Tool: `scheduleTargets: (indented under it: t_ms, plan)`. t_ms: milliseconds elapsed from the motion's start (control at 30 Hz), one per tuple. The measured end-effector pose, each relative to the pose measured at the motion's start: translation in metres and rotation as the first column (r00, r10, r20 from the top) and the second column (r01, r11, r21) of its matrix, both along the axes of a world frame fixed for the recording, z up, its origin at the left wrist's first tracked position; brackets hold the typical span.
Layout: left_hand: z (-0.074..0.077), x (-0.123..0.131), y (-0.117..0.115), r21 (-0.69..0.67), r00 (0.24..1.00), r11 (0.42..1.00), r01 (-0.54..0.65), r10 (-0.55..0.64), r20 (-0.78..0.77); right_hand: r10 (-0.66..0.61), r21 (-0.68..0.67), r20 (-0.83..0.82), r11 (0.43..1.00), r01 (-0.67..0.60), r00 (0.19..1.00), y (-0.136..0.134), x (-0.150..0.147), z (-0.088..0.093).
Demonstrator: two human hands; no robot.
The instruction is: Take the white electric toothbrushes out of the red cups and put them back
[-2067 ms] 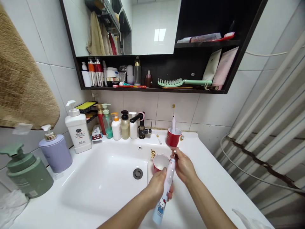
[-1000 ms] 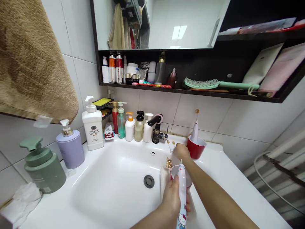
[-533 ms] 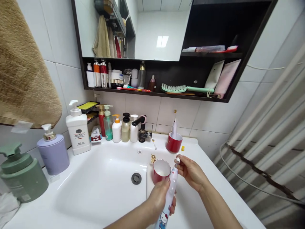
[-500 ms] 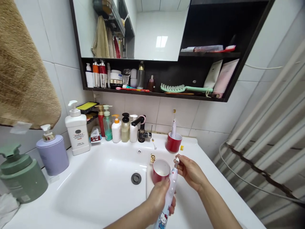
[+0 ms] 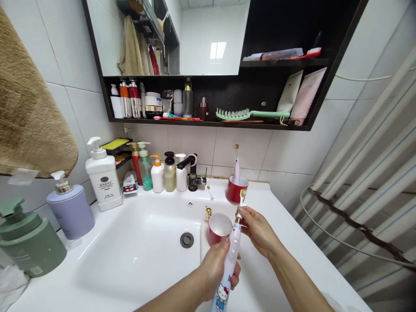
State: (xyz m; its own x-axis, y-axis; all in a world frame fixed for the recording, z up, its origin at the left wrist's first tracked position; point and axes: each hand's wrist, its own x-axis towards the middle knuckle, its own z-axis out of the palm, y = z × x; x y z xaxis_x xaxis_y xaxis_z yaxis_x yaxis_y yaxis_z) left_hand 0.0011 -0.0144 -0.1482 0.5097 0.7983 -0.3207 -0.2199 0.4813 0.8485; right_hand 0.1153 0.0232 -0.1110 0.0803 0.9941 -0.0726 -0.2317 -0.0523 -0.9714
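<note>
My left hand (image 5: 218,269) is wrapped around an electric toothbrush handle (image 5: 230,260), pale pink and blue with a cartoon cat near its base. The handle tilts up and to the right over the sink. Between the thumb and fingers of my right hand (image 5: 255,225) is a white toothbrush head (image 5: 241,203) with yellowish bristles at its top. Its lower end is at the tip of the handle; whether it is fully seated I cannot tell. Just left of the handle stands a red cup (image 5: 219,229) with a white inside.
Another red cup (image 5: 237,190) on the back ledge holds a second electric toothbrush (image 5: 236,169). A black faucet (image 5: 192,173) and several pump bottles (image 5: 157,175) line the ledge. A second loose brush head (image 5: 210,193) lies near the faucet. The dark cabinet (image 5: 201,123) overhangs the back.
The toothbrush head in my right hand has come upright and now shows above my fingers, at the handle's tip. The camera view has shifted slightly.
</note>
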Motion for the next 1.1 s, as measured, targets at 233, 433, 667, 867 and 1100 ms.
scheduleTargets:
  t_ms: [233, 433, 667, 867, 1100]
  plan:
    - [0.001, 0.0, 0.0, -0.078, 0.998, 0.996, 0.037, -0.032, 0.062, 0.023, -0.001, 0.042, 1.0, -0.023, 0.999, 0.001, -0.004, -0.002]
    - [0.001, -0.001, 0.001, -0.089, 0.996, 0.996, 0.013, -0.005, 0.093, 0.037, 0.025, 0.057, 0.999, -0.038, 0.998, -0.002, -0.008, -0.003]
    - [0.001, -0.002, 0.002, -0.074, 0.996, 0.997, 0.005, 0.002, 0.091, 0.085, 0.012, 0.059, 0.996, -0.085, 0.995, -0.003, -0.008, -0.001]
    - [-0.002, -0.001, 0.002, -0.012, 0.997, 0.999, -0.037, 0.038, 0.07, 0.089, 0.018, 0.092, 0.996, -0.092, 0.992, -0.002, -0.009, -0.001]
    - [-0.001, -0.001, 0.003, 0.051, 0.996, 0.997, -0.055, 0.051, 0.078, 0.114, 0.027, 0.117, 0.993, -0.118, 0.987, -0.002, -0.011, -0.005]
